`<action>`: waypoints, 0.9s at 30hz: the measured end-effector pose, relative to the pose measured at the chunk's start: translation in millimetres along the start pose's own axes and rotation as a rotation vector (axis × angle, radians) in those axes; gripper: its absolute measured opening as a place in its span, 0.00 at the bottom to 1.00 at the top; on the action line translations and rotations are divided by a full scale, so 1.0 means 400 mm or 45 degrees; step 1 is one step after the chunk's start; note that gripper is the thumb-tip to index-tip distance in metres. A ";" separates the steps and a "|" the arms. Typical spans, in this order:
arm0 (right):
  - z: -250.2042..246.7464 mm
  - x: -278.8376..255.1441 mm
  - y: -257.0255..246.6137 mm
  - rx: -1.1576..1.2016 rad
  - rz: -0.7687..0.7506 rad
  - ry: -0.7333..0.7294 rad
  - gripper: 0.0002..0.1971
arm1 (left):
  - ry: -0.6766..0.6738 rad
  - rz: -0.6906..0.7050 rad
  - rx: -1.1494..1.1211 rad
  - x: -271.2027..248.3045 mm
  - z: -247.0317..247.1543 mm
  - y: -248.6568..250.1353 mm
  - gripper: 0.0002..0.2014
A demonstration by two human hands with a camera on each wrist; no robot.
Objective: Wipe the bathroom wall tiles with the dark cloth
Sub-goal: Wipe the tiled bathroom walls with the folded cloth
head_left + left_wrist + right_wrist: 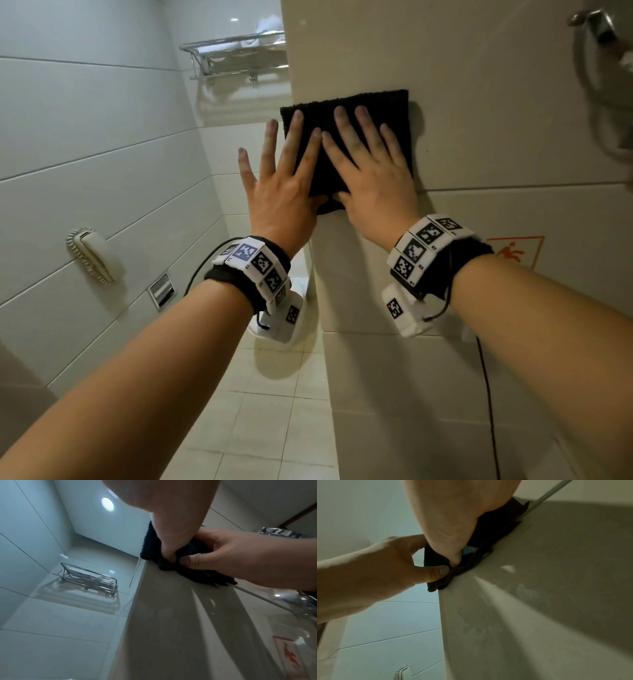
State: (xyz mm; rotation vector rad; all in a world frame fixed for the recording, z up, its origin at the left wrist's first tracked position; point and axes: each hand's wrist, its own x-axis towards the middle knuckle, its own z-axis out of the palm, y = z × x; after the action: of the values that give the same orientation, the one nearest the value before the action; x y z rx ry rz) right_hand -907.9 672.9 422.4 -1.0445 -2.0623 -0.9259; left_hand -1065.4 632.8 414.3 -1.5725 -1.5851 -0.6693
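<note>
Both my hands are flat on the dark cloth [363, 102], which is pressed against the beige wall tile [479, 120] at the outer corner of the wall. The cloth is a folded rectangle; its left edge sits right at the corner edge and its bottom edge is just above the horizontal grout line [513, 186].

My right hand [373, 178] has its fingers straight and spread toward 12 o'clock, palm on the cloth's lower right part, thumb at 9 o'clock touching the cloth's lower edge. Nothing curled round it, just pressing.

My left hand [281, 192] also has straight, splayed fingers. The index and middle fingers lie on the cloth's left part; the ring and little fingers hang past the corner, off the wall. The thumb points to 3 o'clock and meets the right thumb on the cloth's bottom edge. In the left wrist view the two thumbs press the cloth's lower fold, tip to tip.

From the cloth: chrome towel rack [236, 58] at 11 o'clock on the far wall, wall phone [92, 253] at 8 o'clock on the side wall, orange slip warning sign [513, 251] at 4 o'clock on the same beige wall, chrome fitting [596, 24] at 2 o'clock. The tile below the cloth shows faint smudges in the right wrist view.
</note>
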 end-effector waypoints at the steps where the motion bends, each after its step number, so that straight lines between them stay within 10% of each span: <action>1: -0.003 -0.005 0.003 0.007 -0.008 0.000 0.46 | -0.005 -0.004 -0.004 -0.004 0.001 0.007 0.44; 12: 0.001 -0.182 0.113 -0.007 -0.205 -0.210 0.39 | -0.131 0.075 0.037 -0.149 0.039 0.142 0.41; 27: -0.021 -0.253 0.246 0.416 -0.225 -0.052 0.22 | -0.205 0.019 -0.018 -0.147 0.002 0.321 0.31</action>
State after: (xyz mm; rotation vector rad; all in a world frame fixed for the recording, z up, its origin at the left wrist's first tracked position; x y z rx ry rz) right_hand -774.1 668.6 377.4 -0.7230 -2.2722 -0.6234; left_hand -944.0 612.2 345.3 -1.6826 -1.6869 -0.5585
